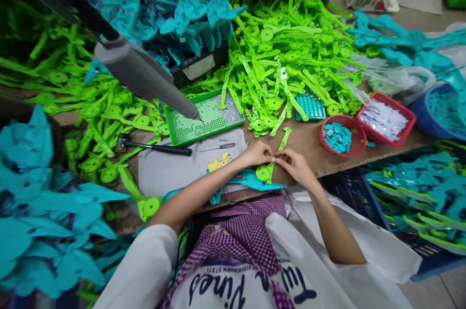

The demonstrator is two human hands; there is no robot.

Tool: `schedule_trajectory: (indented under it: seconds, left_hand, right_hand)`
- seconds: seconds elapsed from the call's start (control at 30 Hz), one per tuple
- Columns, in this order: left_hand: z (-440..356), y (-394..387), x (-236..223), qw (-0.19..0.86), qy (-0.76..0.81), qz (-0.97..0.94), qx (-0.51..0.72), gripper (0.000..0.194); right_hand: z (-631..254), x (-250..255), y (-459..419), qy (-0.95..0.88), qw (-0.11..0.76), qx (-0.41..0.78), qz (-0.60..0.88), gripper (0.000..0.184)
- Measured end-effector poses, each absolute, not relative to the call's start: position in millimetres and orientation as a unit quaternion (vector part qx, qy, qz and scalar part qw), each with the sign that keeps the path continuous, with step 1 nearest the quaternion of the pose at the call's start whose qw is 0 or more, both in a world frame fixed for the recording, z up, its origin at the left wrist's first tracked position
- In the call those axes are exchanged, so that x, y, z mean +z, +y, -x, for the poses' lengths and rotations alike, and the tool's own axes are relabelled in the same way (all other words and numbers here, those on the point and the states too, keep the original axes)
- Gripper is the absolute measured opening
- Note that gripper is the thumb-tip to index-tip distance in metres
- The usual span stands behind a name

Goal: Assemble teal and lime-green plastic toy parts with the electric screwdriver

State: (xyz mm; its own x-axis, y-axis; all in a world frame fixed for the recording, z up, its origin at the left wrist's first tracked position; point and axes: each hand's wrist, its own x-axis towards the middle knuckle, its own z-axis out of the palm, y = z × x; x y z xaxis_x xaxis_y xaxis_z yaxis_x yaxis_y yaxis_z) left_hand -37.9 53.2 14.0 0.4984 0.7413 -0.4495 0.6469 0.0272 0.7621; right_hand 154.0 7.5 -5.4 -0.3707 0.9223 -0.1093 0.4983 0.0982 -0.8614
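Observation:
My left hand (257, 153) and my right hand (294, 165) meet at the table's front edge, fingers pinched together. Between their fingertips is the middle of a lime-green plastic part; its narrow arm (285, 138) points away from me. A lime-green piece with a round disc (263, 173) shows just below my fingers, over a flat teal plastic part (251, 180). The exact joint between the green pieces is hidden by my fingers. Left of my hands, a small screwdriver (222, 146) lies on a grey cloth (160, 173) with a yellow cartoon print.
A grey powered screwdriver (145, 76) hangs over a green tray (174, 136) of small metal screws. A hammer (156, 146) lies at left. Behind are heaps of green parts (280, 46) and teal parts (174, 3). Red baskets (358, 148) stand at right.

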Motion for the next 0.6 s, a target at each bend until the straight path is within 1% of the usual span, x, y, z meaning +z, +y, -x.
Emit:
schedule_trajectory:
  seconds: [0.07,0.17,0.3,0.47,0.6]
  left_hand:
    - [45.5,52.9,20.1,0.525,0.483,-0.7,0.033,0.022]
    - [54.6,42.4,32.4,0.499,0.495,-0.711,0.034,0.021]
    - [47.9,12.2,43.6,0.437,0.488,-0.753,0.053,0.023]
    - [40.7,-16.1,43.7,0.297,0.48,-0.826,-0.005,0.03]
    - [54.3,-18.8,41.7,0.268,0.416,-0.868,-0.044,0.039]
  right_hand:
    - [-152.9,-3.8,9.9,-0.705,0.222,0.435,0.515,0.019]
    - [-151.8,-1.8,11.9,-0.699,0.204,0.438,0.527,0.017]
    - [-151.4,-3.8,12.1,-0.69,0.198,0.448,0.533,0.017]
    - [-150.9,-4.4,13.5,-0.684,0.194,0.453,0.538,0.016]
    - [-150.3,-2.3,15.0,-0.695,0.181,0.447,0.533,0.014]
